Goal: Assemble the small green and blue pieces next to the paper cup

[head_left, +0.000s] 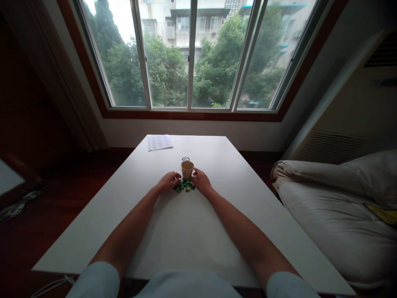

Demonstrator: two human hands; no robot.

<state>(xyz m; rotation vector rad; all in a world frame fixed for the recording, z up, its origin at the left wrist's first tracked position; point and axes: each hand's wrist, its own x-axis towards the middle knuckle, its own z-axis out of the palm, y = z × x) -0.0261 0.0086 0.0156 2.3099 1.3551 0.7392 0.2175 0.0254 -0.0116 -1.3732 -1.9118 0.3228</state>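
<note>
A brown paper cup [187,169] stands upright on the white table in front of me. Small beads [186,186], green, blue, yellow and dark, lie in a loose pile at its near side. My left hand [169,181] rests at the left edge of the pile, its fingers bent and slightly apart; no held bead can be made out. My right hand [202,181] is at the cup's right side, thumb low and fingers against the wall, and appears to grip it. Just behind the cup lies a small clear round piece [185,159], perhaps a lid.
Papers [159,142] lie at the far left of the white table [186,231]. A pale padded seat [335,207] stands along the right side. Beyond the far edge are a wall and a wide window [189,62]. Cables [21,205] lie on the floor at left.
</note>
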